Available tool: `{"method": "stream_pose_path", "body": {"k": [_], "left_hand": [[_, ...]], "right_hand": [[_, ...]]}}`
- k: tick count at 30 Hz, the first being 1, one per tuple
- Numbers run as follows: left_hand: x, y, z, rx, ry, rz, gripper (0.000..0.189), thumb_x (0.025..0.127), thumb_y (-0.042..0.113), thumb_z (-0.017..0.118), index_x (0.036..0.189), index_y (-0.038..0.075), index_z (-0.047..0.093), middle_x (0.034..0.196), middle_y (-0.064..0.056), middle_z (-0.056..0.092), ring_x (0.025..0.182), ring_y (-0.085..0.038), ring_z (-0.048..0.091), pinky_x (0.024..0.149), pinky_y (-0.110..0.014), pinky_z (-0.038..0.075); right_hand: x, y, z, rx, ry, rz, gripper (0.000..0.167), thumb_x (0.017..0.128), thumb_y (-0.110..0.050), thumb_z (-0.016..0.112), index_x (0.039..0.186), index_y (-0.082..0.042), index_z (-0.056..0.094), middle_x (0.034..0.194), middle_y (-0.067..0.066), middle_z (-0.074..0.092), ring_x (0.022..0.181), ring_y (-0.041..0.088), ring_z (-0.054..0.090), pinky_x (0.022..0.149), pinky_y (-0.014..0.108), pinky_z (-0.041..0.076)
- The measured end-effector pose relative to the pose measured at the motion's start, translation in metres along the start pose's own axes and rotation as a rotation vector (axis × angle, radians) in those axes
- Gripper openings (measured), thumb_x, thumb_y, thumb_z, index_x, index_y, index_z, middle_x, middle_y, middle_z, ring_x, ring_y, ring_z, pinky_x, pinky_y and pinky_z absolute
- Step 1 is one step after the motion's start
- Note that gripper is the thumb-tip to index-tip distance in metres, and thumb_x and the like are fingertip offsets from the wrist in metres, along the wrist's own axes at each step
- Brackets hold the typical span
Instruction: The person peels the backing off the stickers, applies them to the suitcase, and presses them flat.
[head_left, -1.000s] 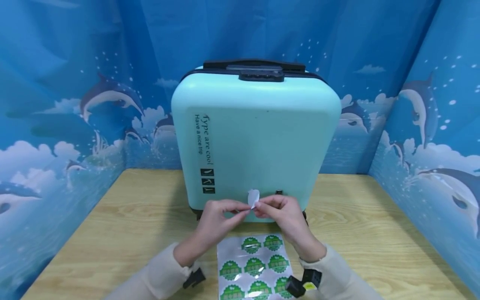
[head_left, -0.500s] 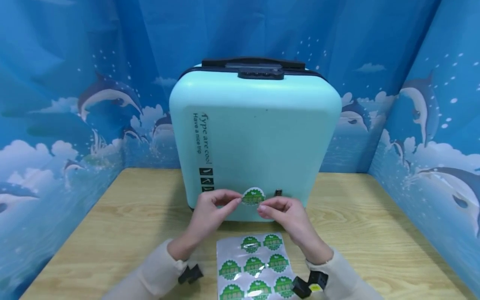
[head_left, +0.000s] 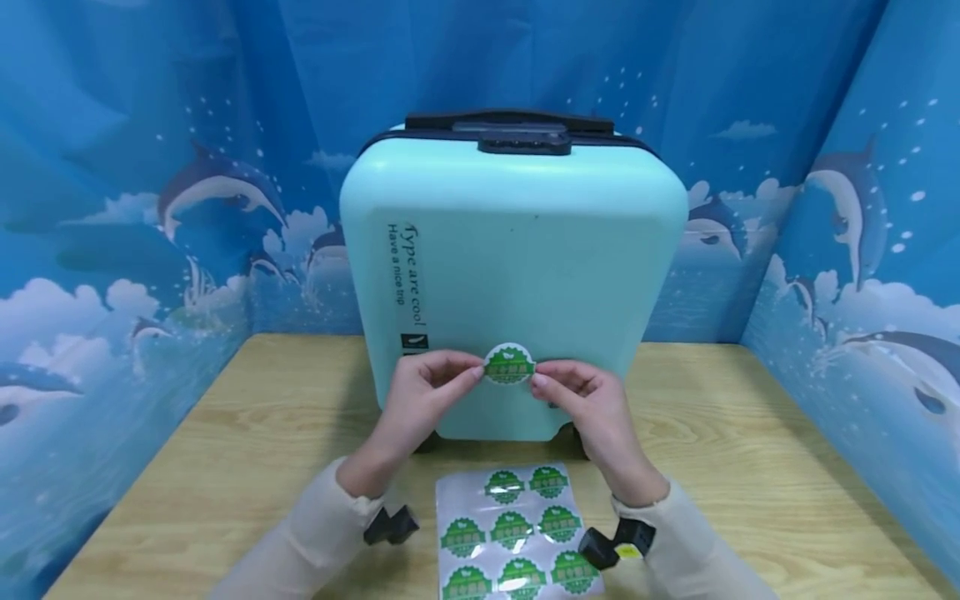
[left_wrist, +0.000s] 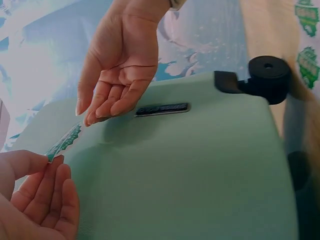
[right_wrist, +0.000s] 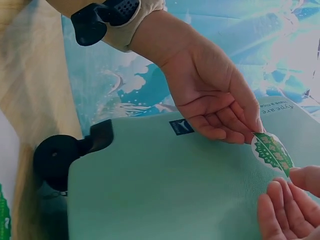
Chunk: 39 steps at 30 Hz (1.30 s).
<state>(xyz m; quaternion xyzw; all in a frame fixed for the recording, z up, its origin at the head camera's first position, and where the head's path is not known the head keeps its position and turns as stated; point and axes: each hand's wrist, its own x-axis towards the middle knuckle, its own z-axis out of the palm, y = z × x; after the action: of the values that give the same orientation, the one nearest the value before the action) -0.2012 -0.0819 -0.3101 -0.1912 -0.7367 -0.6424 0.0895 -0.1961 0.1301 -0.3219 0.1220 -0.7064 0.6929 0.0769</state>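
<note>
A round green-and-white sticker [head_left: 509, 364] is held upright just in front of the lower part of a mint-green suitcase [head_left: 525, 283]. My left hand [head_left: 426, 392] pinches the sticker's left edge between thumb and fingertips. At the opposite edge, my right hand [head_left: 592, 408] pinches it the same way. In the right wrist view the sticker [right_wrist: 272, 152] spans the space between the two hands at a slant. The left wrist view shows the sticker [left_wrist: 65, 142] nearly edge-on, apparently apart from the suitcase shell.
A sheet of several matching stickers [head_left: 512, 533] lies on the wooden table [head_left: 285, 467] below the hands. The suitcase has a black handle [head_left: 510, 123] on top and black wheels [left_wrist: 269, 79] at its base. A blue dolphin-print curtain [head_left: 187, 275] surrounds the table.
The sticker has turned from its white back to its green printed face. Both hands have risen slightly with it toward the suitcase, and the right hand now grips its right edge.
</note>
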Motion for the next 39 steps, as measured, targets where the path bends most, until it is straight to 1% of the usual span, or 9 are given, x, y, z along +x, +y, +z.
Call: {"method": "stream_pose_path", "body": {"k": [5,9,13,17,22,28,32,35,39], "left_hand": [[0.005,0.006,-0.001,0.002,-0.003,0.005,0.015,0.087,0.013,0.068,0.096,0.002,0.071,0.091,-0.009,0.071,0.082,-0.029,0.065,0.072,-0.028,0.054],[0.005,0.009,-0.003,0.001,0.003,-0.003,0.015,0.087,0.014,0.068,0.096,0.002,0.071,0.091,-0.009,0.071,0.082,-0.026,0.065,0.072,-0.028,0.054],[0.005,0.014,-0.005,0.016,0.041,0.017,0.014,0.086,0.013,0.069,0.095,0.003,0.072,0.09,-0.009,0.072,0.08,-0.021,0.066,0.072,-0.028,0.054],[0.005,0.018,-0.005,0.06,0.083,0.044,0.012,0.085,0.015,0.07,0.093,0.007,0.074,0.089,-0.004,0.073,0.079,-0.016,0.066,0.07,-0.029,0.055],[0.008,0.024,-0.003,0.101,0.131,0.107,0.01,0.084,0.017,0.072,0.091,0.01,0.075,0.086,-0.001,0.073,0.075,-0.013,0.066,0.066,-0.029,0.055],[0.011,0.033,0.001,0.152,0.21,0.219,0.009,0.083,0.017,0.073,0.089,0.01,0.075,0.085,0.0,0.072,0.071,-0.009,0.066,0.063,-0.028,0.056],[0.014,0.041,0.005,0.191,0.282,0.307,0.009,0.083,0.016,0.073,0.089,0.009,0.075,0.084,0.0,0.073,0.068,-0.006,0.065,0.061,-0.026,0.055],[0.016,0.046,0.007,0.192,0.326,0.362,0.01,0.083,0.016,0.073,0.088,0.008,0.075,0.083,-0.002,0.073,0.066,-0.006,0.065,0.06,-0.025,0.055],[0.021,0.051,0.011,0.158,0.361,0.387,0.011,0.083,0.017,0.073,0.088,0.007,0.075,0.083,-0.002,0.073,0.066,-0.006,0.066,0.059,-0.025,0.055]], "right_hand": [[0.006,-0.004,0.003,0.016,0.021,-0.031,0.012,0.085,-0.014,0.071,0.094,-0.006,0.069,0.079,-0.003,0.071,0.075,0.013,0.068,0.062,0.027,0.052],[0.007,-0.005,0.006,0.07,0.027,-0.079,0.005,0.085,-0.009,0.07,0.089,-0.007,0.07,0.077,-0.001,0.071,0.073,0.014,0.068,0.063,0.028,0.053],[0.008,-0.009,0.01,0.076,0.039,-0.131,0.009,0.084,-0.009,0.071,0.089,-0.002,0.07,0.077,0.001,0.071,0.072,0.016,0.068,0.067,0.032,0.056],[0.009,-0.017,0.012,0.059,0.063,-0.161,0.014,0.083,-0.009,0.072,0.09,0.003,0.07,0.076,0.002,0.071,0.071,0.018,0.068,0.067,0.034,0.056],[0.012,-0.028,0.013,0.012,0.107,-0.211,0.015,0.082,-0.007,0.073,0.089,0.005,0.07,0.074,0.002,0.071,0.068,0.018,0.067,0.064,0.034,0.056],[0.013,-0.04,0.014,-0.046,0.146,-0.277,0.015,0.081,-0.01,0.075,0.088,0.003,0.071,0.073,0.002,0.07,0.066,0.019,0.066,0.061,0.031,0.055],[0.014,-0.048,0.017,-0.043,0.175,-0.334,0.017,0.081,-0.013,0.075,0.088,0.002,0.071,0.075,0.005,0.071,0.067,0.023,0.066,0.061,0.032,0.055],[0.015,-0.054,0.02,-0.02,0.211,-0.371,0.017,0.08,-0.012,0.075,0.087,0.003,0.071,0.074,0.005,0.071,0.066,0.021,0.066,0.061,0.03,0.056],[0.018,-0.059,0.023,-0.007,0.266,-0.406,0.019,0.08,-0.014,0.076,0.086,0.004,0.072,0.072,0.002,0.071,0.064,0.017,0.066,0.062,0.028,0.056]]}}
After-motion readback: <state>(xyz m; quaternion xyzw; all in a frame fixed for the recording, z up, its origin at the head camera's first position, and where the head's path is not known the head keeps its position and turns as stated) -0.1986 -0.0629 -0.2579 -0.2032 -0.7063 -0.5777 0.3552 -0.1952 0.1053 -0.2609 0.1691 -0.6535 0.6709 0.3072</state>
